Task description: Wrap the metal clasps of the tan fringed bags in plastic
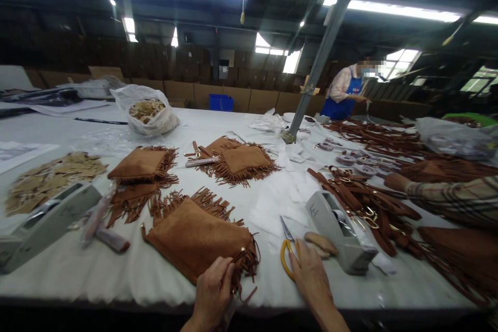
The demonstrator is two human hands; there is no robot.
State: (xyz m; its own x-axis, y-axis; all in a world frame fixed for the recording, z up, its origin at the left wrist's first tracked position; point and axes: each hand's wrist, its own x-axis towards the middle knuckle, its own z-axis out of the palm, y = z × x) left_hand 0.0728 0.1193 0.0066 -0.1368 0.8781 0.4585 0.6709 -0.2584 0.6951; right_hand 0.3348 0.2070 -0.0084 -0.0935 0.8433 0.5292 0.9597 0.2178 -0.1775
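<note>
A brown suede fringed bag (194,236) lies on the white-covered table in front of me. My left hand (213,286) is closed on its near right corner, pinching by a small metal-tipped strap end. Clear plastic shows just below that hand. To the right, scissors (286,254) with yellow handles lie with blades pointing away from me. My right hand (311,276) has its fingers on the handle loops, partly hiding one of them. Right beside it are a tan piece (321,244) of unclear kind and a grey tape dispenser (338,231).
More fringed bags (247,160) and a second tape dispenser (46,223) lie around. Tan tags (54,179) are heaped at left, behind them a plastic bag (155,123). Brown straps (365,207) lie at right near a co-worker's plaid sleeve (455,197). A metal post (324,52) rises mid-table; another person (344,91) stands beyond.
</note>
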